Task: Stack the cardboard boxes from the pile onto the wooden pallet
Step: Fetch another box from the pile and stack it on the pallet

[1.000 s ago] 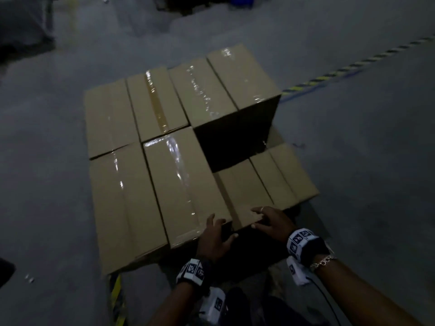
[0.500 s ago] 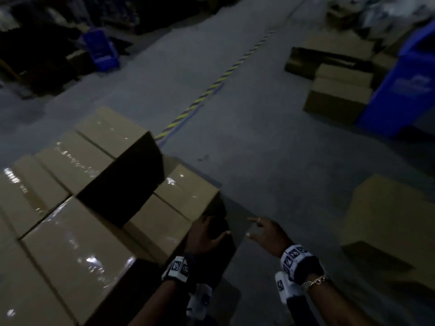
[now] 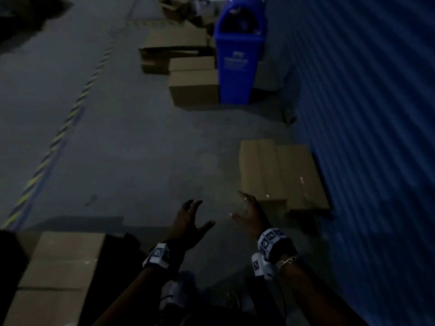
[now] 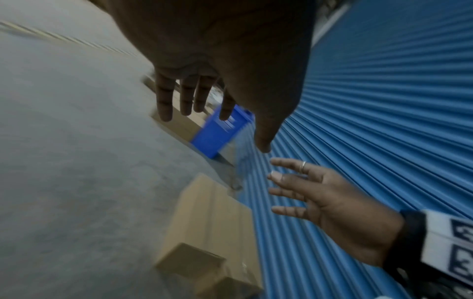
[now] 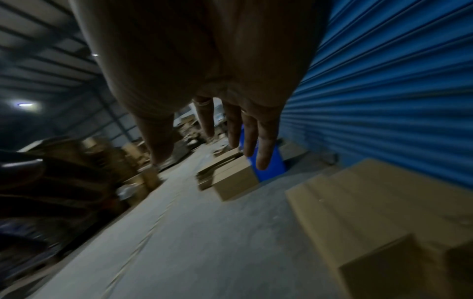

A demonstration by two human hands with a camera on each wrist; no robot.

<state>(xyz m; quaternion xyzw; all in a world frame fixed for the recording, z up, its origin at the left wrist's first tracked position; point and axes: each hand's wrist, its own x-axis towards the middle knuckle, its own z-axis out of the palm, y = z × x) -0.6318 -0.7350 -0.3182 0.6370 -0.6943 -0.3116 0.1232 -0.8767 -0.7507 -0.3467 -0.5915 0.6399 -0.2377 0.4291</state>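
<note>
Both hands hover empty over the grey floor with spread fingers: my left hand and my right hand. Just ahead of the right hand two brown cardboard boxes lie side by side against the blue shutter. More boxes sit farther off beside a blue bin. The stacked boxes show at the lower left; the pallet under them is hidden.
A blue corrugated shutter runs along the right. A tall blue bin stands at the far end with flattened cardboard beside it. A yellow-black floor stripe crosses the left floor.
The view has swung right, away from the stacked boxes toward the boxes by the shutter. Both hands left the low box on the stack and now hang open in the air.
</note>
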